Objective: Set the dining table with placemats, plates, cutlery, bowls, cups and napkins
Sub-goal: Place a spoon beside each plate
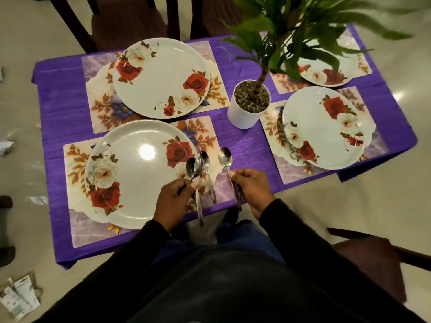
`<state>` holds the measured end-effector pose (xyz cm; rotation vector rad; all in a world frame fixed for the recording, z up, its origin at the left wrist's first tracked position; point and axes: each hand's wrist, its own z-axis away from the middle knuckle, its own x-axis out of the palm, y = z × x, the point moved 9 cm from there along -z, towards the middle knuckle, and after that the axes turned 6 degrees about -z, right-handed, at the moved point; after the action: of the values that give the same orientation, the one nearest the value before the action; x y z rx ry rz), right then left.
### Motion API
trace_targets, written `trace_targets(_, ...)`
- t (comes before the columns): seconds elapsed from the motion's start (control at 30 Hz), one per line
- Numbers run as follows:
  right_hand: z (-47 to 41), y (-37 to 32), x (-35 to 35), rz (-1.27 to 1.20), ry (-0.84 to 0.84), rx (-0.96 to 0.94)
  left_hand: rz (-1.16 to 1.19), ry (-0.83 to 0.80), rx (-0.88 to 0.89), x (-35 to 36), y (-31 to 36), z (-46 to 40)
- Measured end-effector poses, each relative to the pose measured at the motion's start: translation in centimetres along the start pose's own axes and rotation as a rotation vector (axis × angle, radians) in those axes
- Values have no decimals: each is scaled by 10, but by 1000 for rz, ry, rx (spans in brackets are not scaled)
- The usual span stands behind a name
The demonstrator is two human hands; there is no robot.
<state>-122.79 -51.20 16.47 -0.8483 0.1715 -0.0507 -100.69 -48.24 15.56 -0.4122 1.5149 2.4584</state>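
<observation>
Several rose-patterned plates lie on floral placemats over a purple tablecloth. The nearest plate sits on the near left placemat. My left hand grips a bunch of steel spoons above this plate's right edge, bowls up. My right hand pinches a single spoon by its handle over the cloth, just right of the bunch. Other plates lie at far left, near right and far right, the last partly hidden by leaves.
A white pot with pebbles and a tall green plant stands mid-table. Dark wooden chairs stand at the far side and at my right. Papers lie on the floor at lower left.
</observation>
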Motion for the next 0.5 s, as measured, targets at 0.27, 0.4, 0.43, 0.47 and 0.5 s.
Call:
trace_targets(0.27,-49,-17,-84,-24,-200,31,-19,-60,53,90,58,-15)
trace_targets(0.4,-81,-26,-144,-4,-254,76,-73,-18,12,149,85,-24)
trace_targets(0.43,-90,-32,-158,9,-277,76,-78,-3,9,164,94,-25)
trace_targets(0.47,-99,-36,-173,24,-286,79,-59,8,3,180,102,-27)
trace_targets(0.5,-108,-41,-189,41,-284,81,-39,25,-11,193,109,-28)
